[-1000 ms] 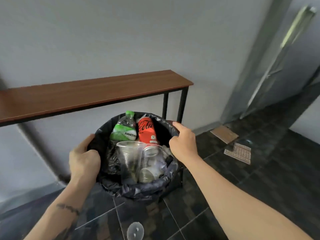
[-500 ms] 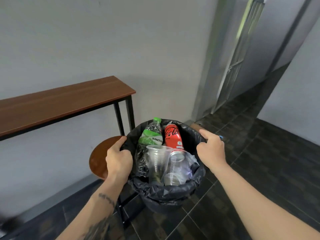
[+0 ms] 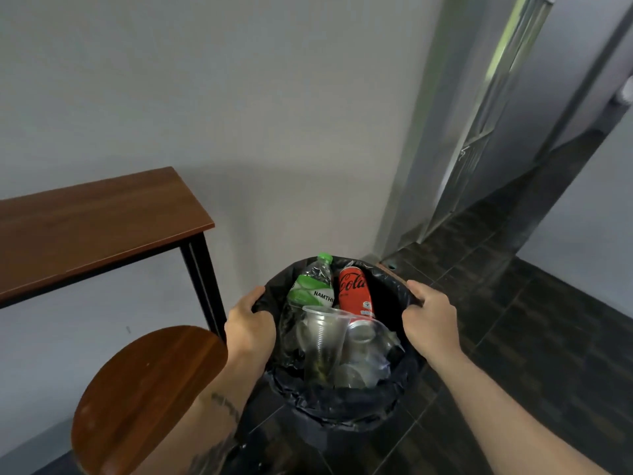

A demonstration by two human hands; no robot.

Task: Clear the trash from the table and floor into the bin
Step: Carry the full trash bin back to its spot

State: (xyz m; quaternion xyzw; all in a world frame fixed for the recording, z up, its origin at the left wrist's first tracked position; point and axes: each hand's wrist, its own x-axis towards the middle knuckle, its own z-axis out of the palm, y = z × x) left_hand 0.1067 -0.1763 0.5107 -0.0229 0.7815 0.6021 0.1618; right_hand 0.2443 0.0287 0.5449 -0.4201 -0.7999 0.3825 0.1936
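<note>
While my left hand [image 3: 249, 329] and right hand [image 3: 431, 323] grip opposite rims of the round bin lined with a black plastic bag [image 3: 346, 404], it holds a green-capped clear bottle [image 3: 312, 284], a red soda can [image 3: 354, 291] and clear plastic cups [image 3: 323, 341]. Left of it stand a round brown wooden stool [image 3: 144, 392] and a brown table [image 3: 89, 228].
</note>
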